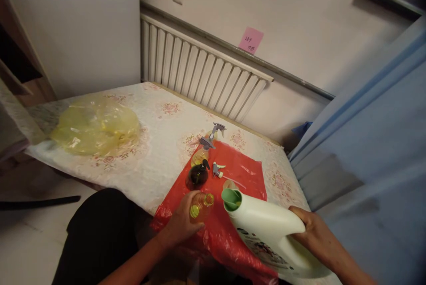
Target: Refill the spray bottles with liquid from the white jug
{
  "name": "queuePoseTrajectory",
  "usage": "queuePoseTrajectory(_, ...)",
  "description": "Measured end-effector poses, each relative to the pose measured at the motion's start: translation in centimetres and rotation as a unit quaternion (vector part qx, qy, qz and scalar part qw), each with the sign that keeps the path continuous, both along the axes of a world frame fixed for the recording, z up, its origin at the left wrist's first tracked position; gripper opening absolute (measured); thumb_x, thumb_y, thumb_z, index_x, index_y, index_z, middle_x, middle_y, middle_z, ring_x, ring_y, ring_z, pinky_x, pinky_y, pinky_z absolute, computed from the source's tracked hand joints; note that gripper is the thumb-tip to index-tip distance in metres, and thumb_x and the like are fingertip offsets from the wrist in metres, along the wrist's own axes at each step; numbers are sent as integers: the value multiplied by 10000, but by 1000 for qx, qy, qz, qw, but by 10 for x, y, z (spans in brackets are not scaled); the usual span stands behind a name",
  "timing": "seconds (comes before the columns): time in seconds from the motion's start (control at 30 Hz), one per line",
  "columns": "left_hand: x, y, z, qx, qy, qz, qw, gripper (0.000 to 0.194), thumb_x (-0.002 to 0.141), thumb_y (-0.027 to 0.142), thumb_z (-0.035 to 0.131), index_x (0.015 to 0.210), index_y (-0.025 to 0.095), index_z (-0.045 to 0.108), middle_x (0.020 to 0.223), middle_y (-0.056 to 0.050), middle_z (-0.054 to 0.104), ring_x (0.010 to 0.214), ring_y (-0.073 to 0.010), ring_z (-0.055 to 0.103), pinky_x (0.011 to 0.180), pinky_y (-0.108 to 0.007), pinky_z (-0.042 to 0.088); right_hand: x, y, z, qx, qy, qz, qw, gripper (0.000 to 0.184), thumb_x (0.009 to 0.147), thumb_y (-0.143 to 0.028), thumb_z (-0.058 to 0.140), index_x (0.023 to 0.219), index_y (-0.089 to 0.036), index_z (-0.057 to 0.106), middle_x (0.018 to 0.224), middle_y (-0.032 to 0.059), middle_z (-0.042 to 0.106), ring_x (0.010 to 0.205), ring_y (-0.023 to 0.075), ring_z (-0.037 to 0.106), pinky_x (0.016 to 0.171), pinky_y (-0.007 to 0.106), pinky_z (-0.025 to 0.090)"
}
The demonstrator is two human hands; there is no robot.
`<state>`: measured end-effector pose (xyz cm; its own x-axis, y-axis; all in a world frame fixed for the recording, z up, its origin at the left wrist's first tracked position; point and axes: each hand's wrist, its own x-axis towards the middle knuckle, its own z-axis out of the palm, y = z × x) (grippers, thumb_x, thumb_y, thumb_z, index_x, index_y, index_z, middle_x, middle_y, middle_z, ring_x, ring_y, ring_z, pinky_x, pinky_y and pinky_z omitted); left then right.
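Note:
My right hand (316, 231) grips the handle of a large pale green detergent jug (269, 227), tilted with its open green spout (232, 198) pointing left. My left hand (181, 223) is closed around a small clear yellow bottle (199, 207) that stands on a red plastic bag (226, 214) close to the jug's spout. Behind it stand a dark pump bottle (198, 174) and two yellow spray bottles with grey trigger heads (208, 143). A loose spray head (218, 170) lies on the red bag.
A floral cloth (156, 143) covers the table. A crumpled yellow plastic bag (95, 127) lies at its far left. A white radiator (203, 74) runs along the wall behind, with a pink sticky note (250, 39) above. Blue fabric (372, 134) hangs on the right.

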<state>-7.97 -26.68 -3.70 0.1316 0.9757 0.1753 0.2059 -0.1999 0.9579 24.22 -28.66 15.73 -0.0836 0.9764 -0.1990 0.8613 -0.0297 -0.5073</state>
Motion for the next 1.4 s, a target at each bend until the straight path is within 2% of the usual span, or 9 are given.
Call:
queuePoseTrajectory(0.23,1,0,-1,20,22,7,1000,805,612,109,690,1340,203,358,1380,-138,495,1312,-323,462,1132,-527,339,3,1,1,-9,-27,12,1000,125,687,-301,549,629,-201,503,624,-24,560,642,153,525,542,217,374)
queuePoseTrajectory(0.6,4,1,-20,47,60,11,997,832,608,133,703,1368,196,371,1398,-144,486,1319,-338,455,1137,-524,351,5,1,0,-20,-56,21,998,139,704,-301,552,629,-200,493,616,-26,559,619,143,519,525,214,358)
queuePoseTrajectory(0.77,4,1,-19,55,63,11,996,815,615,144,700,1369,195,395,1385,-145,505,1313,-347,466,1132,-536,358,7,1,0,-15,-77,29,997,124,707,-285,543,630,-199,498,616,-25,569,620,143,530,530,215,358)
queuePoseTrajectory(1.0,3,1,-16,62,74,5,995,793,628,170,703,1364,214,410,1381,-136,511,1303,-357,476,1119,-551,373,6,1,5,-8,-114,41,993,113,717,-271,537,634,-200,508,628,-17,614,633,154,559,539,222,368)
queuePoseTrajectory(1.17,5,0,-16,70,81,6,994,782,622,150,695,1358,179,430,1370,-145,523,1298,-368,476,1131,-526,370,3,0,10,-12,-133,54,990,113,731,-276,542,644,-206,526,642,-15,640,648,165,586,546,228,373)
queuePoseTrajectory(1.4,6,1,-29,79,80,-7,994,792,654,197,716,1381,240,405,1396,-115,509,1312,-361,464,1122,-541,375,0,2,16,-14,-168,65,984,120,742,-265,525,635,-210,527,631,-13,659,643,175,608,552,239,383)
